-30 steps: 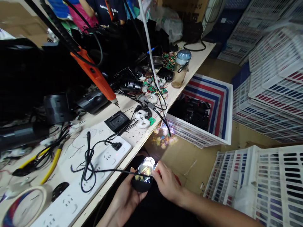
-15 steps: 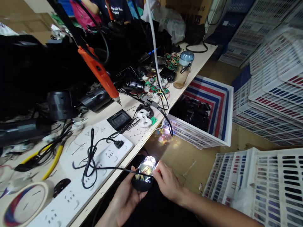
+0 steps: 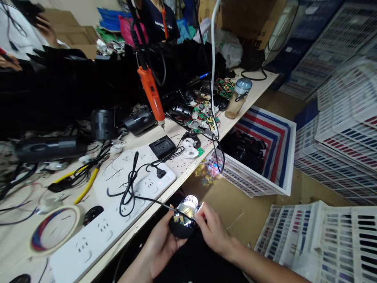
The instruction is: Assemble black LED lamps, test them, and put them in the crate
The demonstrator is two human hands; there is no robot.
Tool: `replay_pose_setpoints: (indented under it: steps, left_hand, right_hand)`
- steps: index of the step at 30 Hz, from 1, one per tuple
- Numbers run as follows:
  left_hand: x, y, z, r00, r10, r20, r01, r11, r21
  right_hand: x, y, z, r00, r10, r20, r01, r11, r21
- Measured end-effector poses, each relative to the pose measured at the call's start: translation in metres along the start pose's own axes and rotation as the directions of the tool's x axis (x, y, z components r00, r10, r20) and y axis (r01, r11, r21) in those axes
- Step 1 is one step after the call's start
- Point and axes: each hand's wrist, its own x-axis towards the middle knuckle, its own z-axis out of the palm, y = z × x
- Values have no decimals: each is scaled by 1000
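My left hand cups a small round black lamp unit from below, its fingers wrapped round it. A lit faceted dome on top glows white. My right hand has its fingers closed on the lamp unit's right side, next to the dome. A thin black cable runs from the lamp unit up onto the workbench to a white power strip. Both hands hang below the bench's front edge, over my lap.
An orange electric screwdriver hangs over the bench. Yellow-handled pliers, a tape roll, circuit boards and a bottle lie on the bench. A white crate of black parts stands on the floor. Stacked crates rise at right. People sit behind the bench.
The view has swung to the left and tilted up, so the bench shifted right in frame. My hands keep the same hold on the lamp unit.
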Motion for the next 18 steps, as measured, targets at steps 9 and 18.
replay_pose_setpoints:
  steps: [9,18]
  left_hand:
    - [-7,-4,-3,1000,2,14,-1,999,-34]
    - [-3,-5,-5,1000,3,26,-2,998,-58]
  right_hand:
    - [-2,3,4,1000,-10,0,10,1000,-6]
    - [2,5,4,999,-29,16,29,1000,3]
